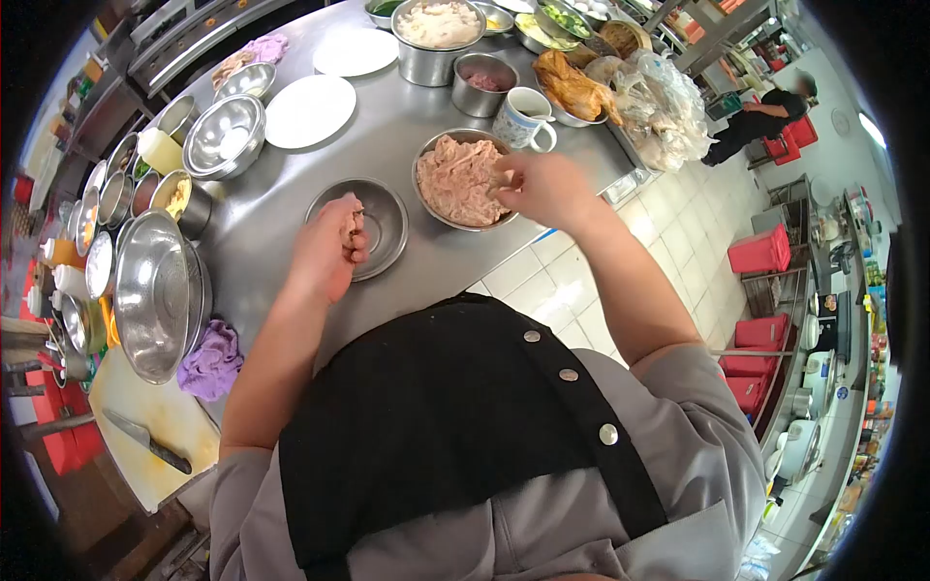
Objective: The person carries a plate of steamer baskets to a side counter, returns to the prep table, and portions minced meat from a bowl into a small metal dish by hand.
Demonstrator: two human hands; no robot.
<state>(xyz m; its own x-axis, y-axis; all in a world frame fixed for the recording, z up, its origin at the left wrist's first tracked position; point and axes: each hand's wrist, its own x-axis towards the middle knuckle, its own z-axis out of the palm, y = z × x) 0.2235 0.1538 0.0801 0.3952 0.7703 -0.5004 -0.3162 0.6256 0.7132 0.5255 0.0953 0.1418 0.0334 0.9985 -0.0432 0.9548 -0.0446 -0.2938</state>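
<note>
A metal bowl of pale pink minced meat [459,181] stands on the steel table. My right hand [544,189] is at the bowl's right side, its fingers pinched together at the meat; what they hold, if anything, is too small to make out. Over the left edge of a shallow metal bowl [384,225], my left hand [334,242] is closed around a lump of pink meat [352,215]. The inside of that bowl shows bare metal. Just behind the meat bowl is a patterned white mug [524,120].
White plates [311,111], a pot of pale food [430,64] and a pot of dark red food [473,101] stand behind. Several metal bowls [225,137] line the left. A knife [147,441] lies on a cutting board [155,397]. A person [765,118] stands far right.
</note>
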